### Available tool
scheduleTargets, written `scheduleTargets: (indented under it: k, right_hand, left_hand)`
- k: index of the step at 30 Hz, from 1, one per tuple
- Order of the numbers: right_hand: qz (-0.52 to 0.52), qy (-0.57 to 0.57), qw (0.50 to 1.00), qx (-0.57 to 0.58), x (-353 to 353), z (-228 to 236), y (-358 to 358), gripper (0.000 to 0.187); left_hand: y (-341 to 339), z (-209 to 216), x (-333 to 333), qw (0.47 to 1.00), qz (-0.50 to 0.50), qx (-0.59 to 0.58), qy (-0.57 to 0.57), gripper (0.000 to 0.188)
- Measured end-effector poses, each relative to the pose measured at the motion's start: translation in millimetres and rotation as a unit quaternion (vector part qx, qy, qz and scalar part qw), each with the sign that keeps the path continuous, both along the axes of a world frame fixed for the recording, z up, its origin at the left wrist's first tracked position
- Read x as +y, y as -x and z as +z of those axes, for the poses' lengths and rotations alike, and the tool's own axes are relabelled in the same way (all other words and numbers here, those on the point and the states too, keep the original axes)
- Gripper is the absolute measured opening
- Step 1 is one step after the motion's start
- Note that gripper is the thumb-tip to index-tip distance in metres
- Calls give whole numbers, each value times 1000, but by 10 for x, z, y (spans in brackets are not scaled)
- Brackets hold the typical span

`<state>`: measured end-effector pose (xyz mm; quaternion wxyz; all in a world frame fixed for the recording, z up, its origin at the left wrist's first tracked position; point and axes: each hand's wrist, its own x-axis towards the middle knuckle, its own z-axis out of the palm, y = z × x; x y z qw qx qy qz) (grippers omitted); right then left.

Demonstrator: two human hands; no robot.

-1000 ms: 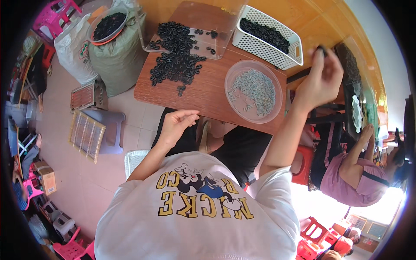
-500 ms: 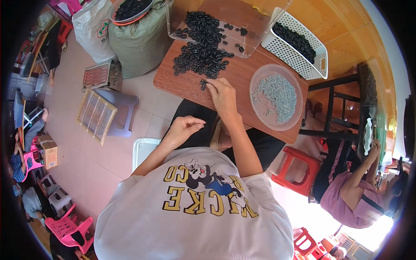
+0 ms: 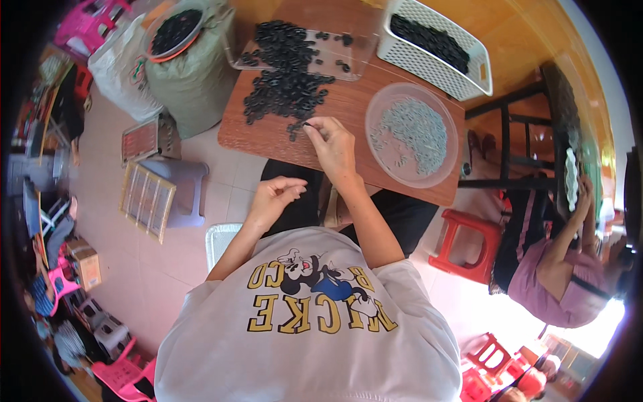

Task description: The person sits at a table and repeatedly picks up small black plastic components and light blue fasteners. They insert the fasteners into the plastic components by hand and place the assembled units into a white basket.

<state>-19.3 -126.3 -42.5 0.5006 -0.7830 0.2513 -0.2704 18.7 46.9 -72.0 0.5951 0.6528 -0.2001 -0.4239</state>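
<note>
The right hand (image 3: 333, 149), its grip pinched on a small black piece (image 3: 307, 124) beside the black pile (image 3: 284, 94) on the worktop (image 3: 258, 142), could drop it if fingertips slip; whether the loosely curled left hand (image 3: 273, 199) holds anything is unclear.

Right hand (image 3: 334, 147) — pinching piece (image 3: 307, 124), apparently.

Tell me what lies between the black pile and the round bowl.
In the head view, bare tabletop lies between the pile and the bowl, with the right hand along its near side.
</note>
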Motion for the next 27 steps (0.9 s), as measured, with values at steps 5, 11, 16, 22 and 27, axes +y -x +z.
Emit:
scheduleTargets:
  k: [5,11,16,22,27]
  right_hand:
    - [2,-174,984,-43,28,30,556,15]
    - [-25,-408,907,-105,136,-250,1323,12]
    - [-59,-436,896,-56,193,-244,1692,12]
    - [-68,-424,896,-113,220,-372,1848,15]
    - [-69,-435,888,-130,193,-367,1873,15]
  left_hand:
    - [-78,336,-400,996,63,-23,56,17]
    - [2,706,-1161,945,-101,-306,52,16]
    - [49,710,-1763,859,-169,-482,39,14]
    - [-158,612,-2104,753,-169,-635,18,10]
    - [-222,560,-2213,699,-278,-658,32,10]
